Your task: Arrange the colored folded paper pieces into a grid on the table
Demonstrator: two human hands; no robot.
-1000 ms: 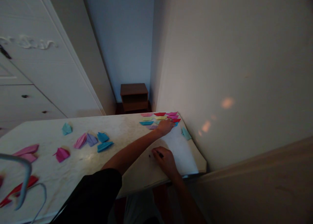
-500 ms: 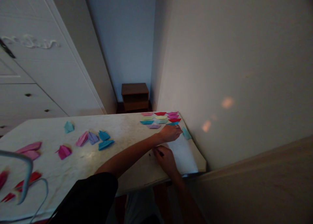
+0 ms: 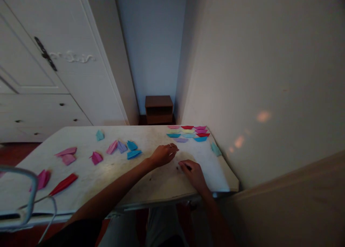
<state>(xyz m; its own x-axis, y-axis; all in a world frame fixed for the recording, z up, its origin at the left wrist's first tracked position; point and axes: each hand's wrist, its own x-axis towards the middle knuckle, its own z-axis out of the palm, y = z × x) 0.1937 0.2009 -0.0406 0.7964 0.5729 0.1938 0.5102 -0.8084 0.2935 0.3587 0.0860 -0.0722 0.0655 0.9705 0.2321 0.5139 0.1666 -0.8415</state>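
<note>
My left hand [image 3: 165, 154] hovers over the middle right of the table, fingers loosely apart and pointing right, a ring on one finger. Nothing shows in it. Close by, my right hand [image 3: 193, 173] has its fingers curled in toward the thumb; whatever is inside them, if anything, is hidden. Small flat folded paper boats lie in rows beyond the hands, among them a purple one [image 3: 180, 140] and a blue one [image 3: 201, 139]. A pale teal folded paper [image 3: 215, 149] lies apart near the right edge.
More folded papers are scattered leftward: blue [image 3: 134, 154], magenta [image 3: 96, 158], pink [image 3: 68, 159] and red [image 3: 64, 184]. A grey metal tube [image 3: 33, 189] curves up at the table's [image 3: 159, 132] near left. A wall [image 3: 256, 78] borders the right side.
My left hand has drawn back leftward from the blue boat at the row's right end. My right hand stays near the same table spot. The view has swung left.
</note>
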